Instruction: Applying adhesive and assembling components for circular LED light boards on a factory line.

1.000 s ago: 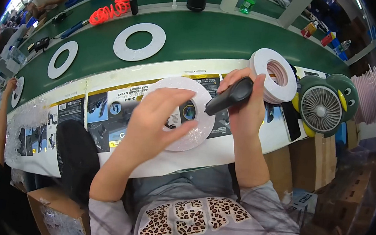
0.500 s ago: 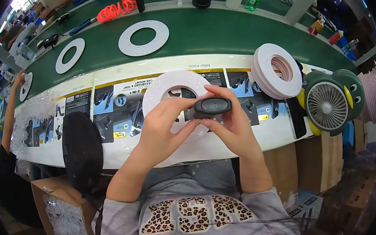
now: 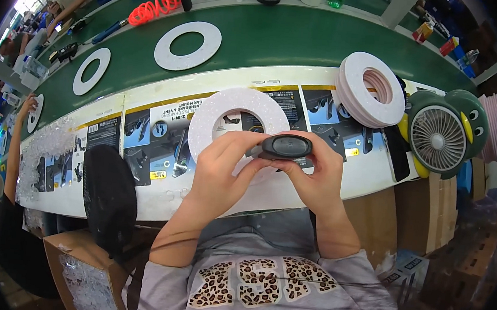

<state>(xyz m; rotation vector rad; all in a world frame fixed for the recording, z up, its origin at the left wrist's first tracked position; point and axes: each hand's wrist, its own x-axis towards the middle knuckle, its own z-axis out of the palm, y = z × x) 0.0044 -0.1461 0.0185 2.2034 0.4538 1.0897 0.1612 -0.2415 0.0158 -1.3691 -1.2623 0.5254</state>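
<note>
Both hands hold a dark oval plastic part [image 3: 286, 145] up over the near edge of the table. My left hand [image 3: 223, 167] pinches its left end between thumb and fingers. Around the right end and underside, my right hand [image 3: 318, 174] is closed, thumb below. The part's flat face, with a raised oval outline, points up; its underside is hidden. Behind and below it, a white foam ring [image 3: 207, 118] lies on printed card sheets [image 3: 158, 134], partly covered by my left hand.
To the right stand a stack of foam rings [image 3: 355, 99] and a green fan [image 3: 438, 137]. A black padded object [image 3: 108, 192] sits at left, near small clear pieces [image 3: 46, 141]. Foam rings [image 3: 187, 46] lie on the green belt [image 3: 259, 42]. Another person's arm [image 3: 14, 150] reaches in far left.
My hands and the dark part have shifted slightly right. The part is turned a little, and more of the foam ring shows behind it. The view has moved slightly.
</note>
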